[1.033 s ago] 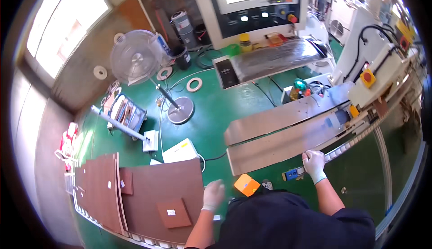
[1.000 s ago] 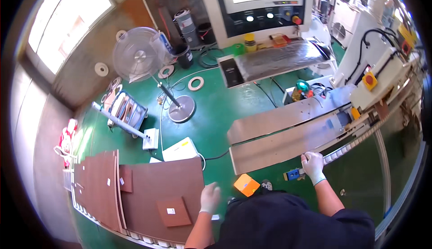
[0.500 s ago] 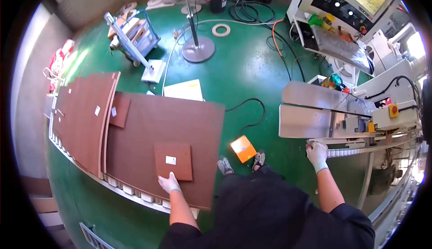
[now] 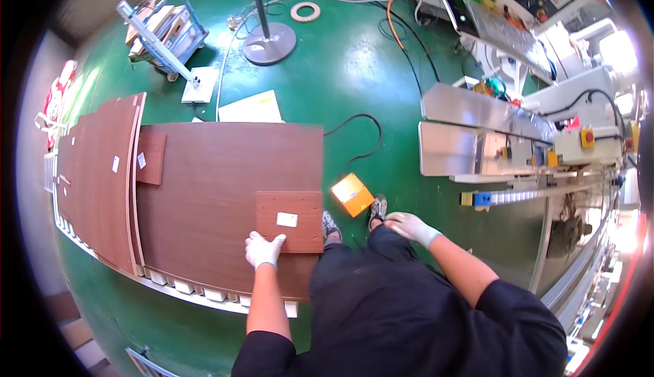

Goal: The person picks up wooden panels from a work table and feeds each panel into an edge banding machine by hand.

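My left hand (image 4: 263,249), in a white glove, is at the near-left corner of a small brown panel (image 4: 269,222). Its thumb points toward the panel's near edge, and its fingers are apart along the left side. A white label (image 4: 287,220) is stuck on this panel, which lies flat on a large brown board (image 4: 225,166), at its right edge. My right hand (image 4: 413,228), also gloved, hovers in front of my body near my shoes. Its fingers stretch to the left with nothing visible in them.
Stacked brown boards (image 4: 102,179) and another small labelled panel (image 4: 151,159) are at the left. An orange box (image 4: 353,194) sits on the green floor by my feet. Machine plates (image 4: 470,149) and a blue-ended rail (image 4: 482,199) stand at the right. A black cable (image 4: 373,135) curves across the floor.
The small panel has slid right across the large board with my left hand beside it. My right hand has left the machine rail and come in toward my body. The view has shifted.
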Motion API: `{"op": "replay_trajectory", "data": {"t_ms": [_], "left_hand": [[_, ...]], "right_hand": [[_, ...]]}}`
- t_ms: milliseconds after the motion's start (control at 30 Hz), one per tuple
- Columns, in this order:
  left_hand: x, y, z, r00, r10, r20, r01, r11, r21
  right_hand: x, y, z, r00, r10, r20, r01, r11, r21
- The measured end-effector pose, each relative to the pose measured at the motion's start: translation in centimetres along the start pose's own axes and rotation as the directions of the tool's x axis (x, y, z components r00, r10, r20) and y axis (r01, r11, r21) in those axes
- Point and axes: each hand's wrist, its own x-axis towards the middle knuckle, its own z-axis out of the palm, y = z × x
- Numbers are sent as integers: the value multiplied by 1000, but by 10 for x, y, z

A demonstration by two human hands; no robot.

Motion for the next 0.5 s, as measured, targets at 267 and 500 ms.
{"op": "replay_trajectory", "data": {"t_ms": [267,500], "left_hand": [[-42,46,59,971,206,120,-198,978,-71],[-13,20,78,892,259,370,139,621,-771]], "right_hand": [[92,-13,115,961,216,174,-260,919,295],[42,-82,0,988,13,155,-97,831,547]]}}
